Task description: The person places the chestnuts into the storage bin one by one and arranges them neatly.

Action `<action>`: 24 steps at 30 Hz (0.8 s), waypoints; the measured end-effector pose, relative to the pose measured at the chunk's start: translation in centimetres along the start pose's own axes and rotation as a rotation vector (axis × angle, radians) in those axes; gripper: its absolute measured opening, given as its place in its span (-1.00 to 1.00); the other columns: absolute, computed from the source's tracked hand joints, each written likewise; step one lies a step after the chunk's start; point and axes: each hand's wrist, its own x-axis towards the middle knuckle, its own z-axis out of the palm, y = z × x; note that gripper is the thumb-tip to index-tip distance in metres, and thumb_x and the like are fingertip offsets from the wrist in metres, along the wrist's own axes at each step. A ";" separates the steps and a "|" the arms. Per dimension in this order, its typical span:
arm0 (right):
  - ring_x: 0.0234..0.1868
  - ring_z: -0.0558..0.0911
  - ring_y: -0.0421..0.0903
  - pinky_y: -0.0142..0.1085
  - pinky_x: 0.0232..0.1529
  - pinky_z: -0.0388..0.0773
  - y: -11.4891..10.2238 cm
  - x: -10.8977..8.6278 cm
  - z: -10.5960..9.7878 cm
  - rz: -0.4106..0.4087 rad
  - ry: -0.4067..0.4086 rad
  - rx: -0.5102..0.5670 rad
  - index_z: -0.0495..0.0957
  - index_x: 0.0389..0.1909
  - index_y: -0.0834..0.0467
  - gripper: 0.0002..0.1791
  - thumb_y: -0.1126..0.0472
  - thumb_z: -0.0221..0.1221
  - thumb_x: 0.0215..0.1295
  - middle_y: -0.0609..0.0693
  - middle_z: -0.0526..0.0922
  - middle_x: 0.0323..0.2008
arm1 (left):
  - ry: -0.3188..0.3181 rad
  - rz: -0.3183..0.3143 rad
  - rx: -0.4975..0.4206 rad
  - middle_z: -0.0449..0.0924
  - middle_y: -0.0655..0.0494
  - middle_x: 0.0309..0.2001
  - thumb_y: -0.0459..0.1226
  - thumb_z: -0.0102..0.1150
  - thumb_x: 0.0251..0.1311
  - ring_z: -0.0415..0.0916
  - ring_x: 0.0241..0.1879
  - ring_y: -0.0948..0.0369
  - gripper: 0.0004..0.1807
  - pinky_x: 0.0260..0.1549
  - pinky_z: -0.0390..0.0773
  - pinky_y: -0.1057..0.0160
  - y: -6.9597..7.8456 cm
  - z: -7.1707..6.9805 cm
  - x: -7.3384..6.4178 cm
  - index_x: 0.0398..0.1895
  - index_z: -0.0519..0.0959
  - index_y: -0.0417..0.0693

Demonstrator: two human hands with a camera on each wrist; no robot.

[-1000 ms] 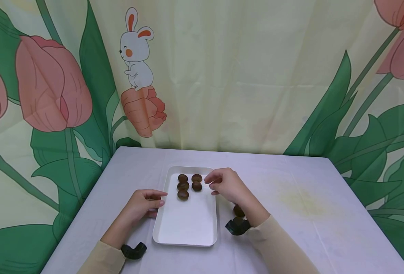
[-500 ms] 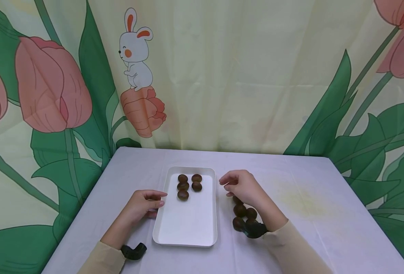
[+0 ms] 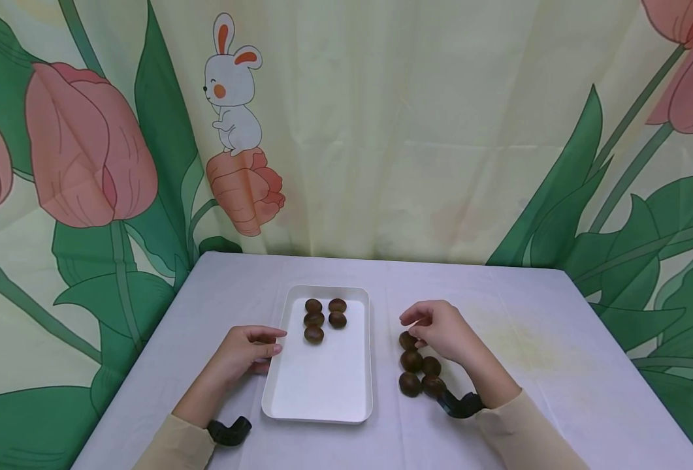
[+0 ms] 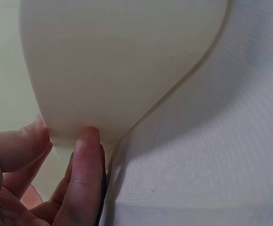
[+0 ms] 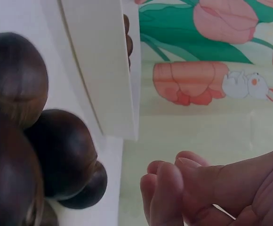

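Note:
A white rectangular tray [image 3: 322, 385] lies on the table with several brown chestnuts [image 3: 314, 335] in two columns toward its far end. My left hand [image 3: 246, 349] holds the tray by its left side; up close, one digit lies at the rim and a finger [image 4: 82, 174] presses the outer wall. Right of the tray sits a loose group of chestnuts [image 3: 411, 360]. My right hand [image 3: 440, 329] hovers by the farthest chestnut [image 3: 407, 339] of that group, partly covering it in the head view. Its fingers are loosely bent, with nothing held between them in the right wrist view.
A white cloth covers the table [image 3: 546, 365]. Behind its far edge hangs a curtain [image 3: 417, 143] printed with tulips and a rabbit on a carrot. A black wrist mount [image 3: 462, 405] on the right wrist overlaps the nearest chestnuts.
My right hand has moved from beside the chestnuts in the tray, rightward and nearer, to the loose group, uncovering more of it. The left hand and tray have stayed in place.

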 end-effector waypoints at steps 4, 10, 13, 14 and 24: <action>-0.11 0.78 0.05 -0.20 -0.23 0.82 0.8 -0.4 -0.6 -0.004 0.006 -0.022 0.76 -0.01 0.25 -0.74 0.47 0.21 0.39 0.19 0.81 0.02 | 0.000 0.001 -0.004 0.79 -0.18 0.04 -0.35 0.56 0.20 0.81 -0.27 0.10 -0.58 -0.37 0.84 0.10 0.0 0.0 0.1 0.15 0.77 -0.17; -0.17 0.76 0.02 -0.18 -0.26 0.80 2.0 -1.3 -1.3 0.001 0.008 -0.063 0.76 -0.02 0.24 -0.75 0.46 0.26 0.35 0.17 0.82 -0.02 | 0.002 -0.023 -0.009 0.80 -0.12 0.01 -0.35 0.56 0.21 0.81 -0.27 0.11 -0.62 -0.36 0.84 0.13 0.0 0.0 0.1 0.12 0.79 -0.12; -0.22 0.75 -0.02 -0.18 -0.29 0.78 2.7 -1.6 -1.5 0.008 0.007 -0.071 0.76 -0.03 0.25 -0.75 0.47 0.28 0.33 0.16 0.82 -0.04 | 0.001 -0.021 -0.013 0.80 -0.12 0.01 -0.35 0.55 0.22 0.81 -0.27 0.11 -0.62 -0.36 0.84 0.12 0.0 0.0 0.1 0.12 0.79 -0.12; -0.24 0.74 -0.03 -0.19 -0.31 0.77 2.9 -1.7 -1.5 0.012 0.005 -0.075 0.75 -0.03 0.25 -0.75 0.48 0.28 0.33 0.16 0.81 -0.05 | -0.002 -0.018 -0.014 0.80 -0.13 0.01 -0.35 0.55 0.22 0.81 -0.28 0.11 -0.62 -0.36 0.84 0.12 0.1 0.0 0.1 0.12 0.79 -0.13; -0.38 0.66 -0.09 -0.28 -0.40 0.63 4.7 -2.5 -1.4 0.067 -0.005 -0.102 0.75 -0.06 0.21 -0.74 0.49 0.32 0.27 0.09 0.81 -0.12 | -0.005 0.000 -0.016 0.79 -0.17 0.02 -0.36 0.55 0.22 0.80 -0.29 0.10 -0.59 -0.37 0.84 0.09 0.1 0.0 -0.1 0.15 0.77 -0.18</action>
